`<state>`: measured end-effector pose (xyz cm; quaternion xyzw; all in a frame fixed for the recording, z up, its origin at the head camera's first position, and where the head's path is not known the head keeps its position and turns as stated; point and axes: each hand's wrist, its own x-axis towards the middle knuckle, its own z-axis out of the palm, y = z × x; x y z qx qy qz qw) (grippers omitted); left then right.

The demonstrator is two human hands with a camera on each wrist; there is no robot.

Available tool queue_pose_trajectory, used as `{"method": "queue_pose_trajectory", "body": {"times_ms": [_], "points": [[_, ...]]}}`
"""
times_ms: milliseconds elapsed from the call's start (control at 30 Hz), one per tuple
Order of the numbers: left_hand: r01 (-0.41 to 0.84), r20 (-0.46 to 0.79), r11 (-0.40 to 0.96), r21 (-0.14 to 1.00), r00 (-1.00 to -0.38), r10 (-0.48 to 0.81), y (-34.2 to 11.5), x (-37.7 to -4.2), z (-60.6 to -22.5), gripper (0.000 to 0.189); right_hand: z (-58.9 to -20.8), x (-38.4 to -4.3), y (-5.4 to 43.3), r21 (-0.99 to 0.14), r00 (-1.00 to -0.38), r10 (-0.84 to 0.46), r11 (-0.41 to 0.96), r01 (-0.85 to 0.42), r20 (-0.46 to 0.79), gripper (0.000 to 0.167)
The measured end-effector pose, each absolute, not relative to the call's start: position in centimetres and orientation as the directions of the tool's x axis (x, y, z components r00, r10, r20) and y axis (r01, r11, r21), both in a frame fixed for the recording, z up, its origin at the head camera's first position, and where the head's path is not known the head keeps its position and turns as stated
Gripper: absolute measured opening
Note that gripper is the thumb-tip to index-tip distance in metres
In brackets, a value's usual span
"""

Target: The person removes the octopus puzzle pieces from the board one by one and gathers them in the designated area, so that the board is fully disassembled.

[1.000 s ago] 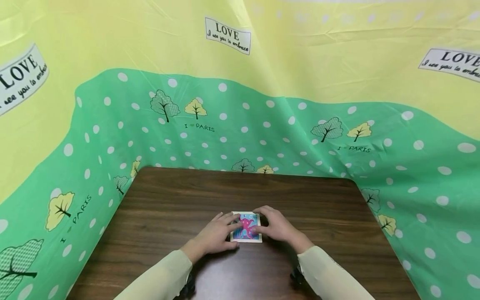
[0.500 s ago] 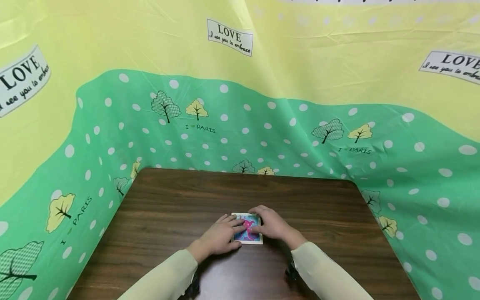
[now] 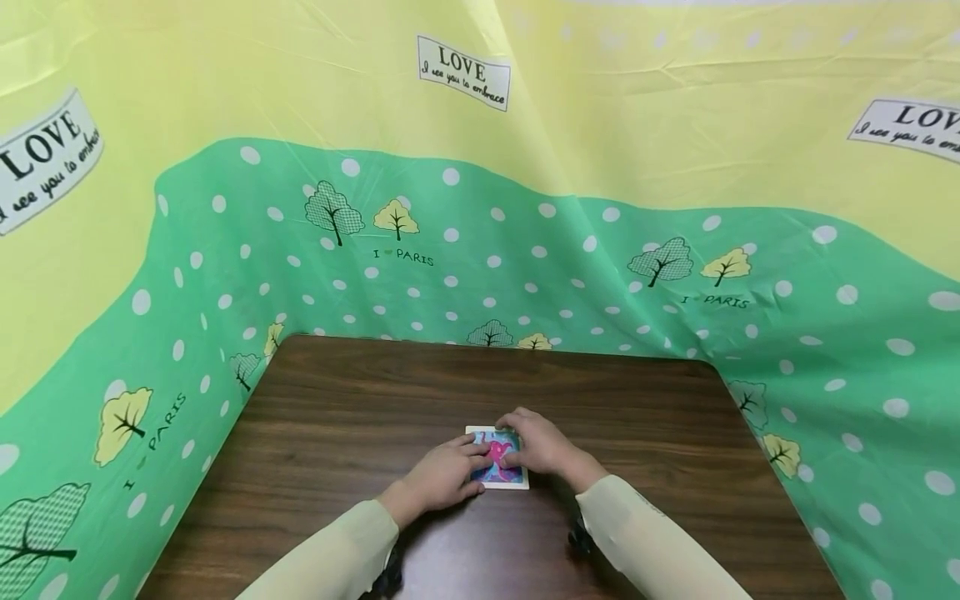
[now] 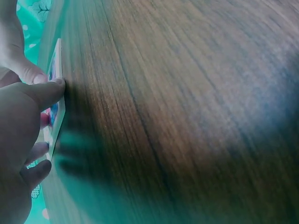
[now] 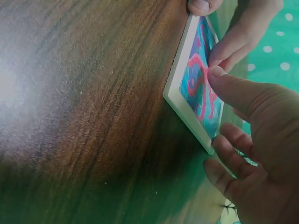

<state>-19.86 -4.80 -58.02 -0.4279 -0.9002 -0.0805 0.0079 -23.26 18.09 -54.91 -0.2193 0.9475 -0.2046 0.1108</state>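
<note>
Card (image 5: 198, 93) touched; sleeves (image 3: 330, 548) head view only

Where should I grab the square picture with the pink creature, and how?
I'd pinch the square picture by its near right corner, coming in low from the right. It looks thin and lies flat on the table, so its rim is probably the easiest part to hold, and that pale corner is uncovered.
</note>
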Motion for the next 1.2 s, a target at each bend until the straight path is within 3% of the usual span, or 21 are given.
{"method": "queue_pose_trajectory", "body": {"times_ms": [467, 667, 967, 1200], "points": [[0.767, 0.099, 0.622, 0.157, -0.639, 0.763, -4.5, -20.0, -58.1, 0.046, -54.6, -23.8, 17.4, -0.321, -0.861, -0.488, 0.846, -0.426, -0.144, 0.035], [0.769, 0.101, 0.618, 0.163, -0.636, 0.765, -4.5, -20.0, -58.1, 0.046, -54.5, -23.5, 17.1, -0.265, -0.86, -0.492, 0.854, -0.448, -0.135, 0.036], [0.764, 0.098, 0.625, 0.16, -0.643, 0.76, -4.4, -19.8, -57.9, 0.046, -54.7, -23.3, 16.8, -0.329, -0.861, -0.48, 0.85, -0.411, -0.167, 0.029], [0.757, 0.089, 0.638, 0.142, -0.652, 0.753, -4.2, -19.6, -58.0, 0.046, -54.0, -22.8, 16.0, -0.217, -0.89, -0.436, 0.889, -0.403, -0.132, 0.035]]}}
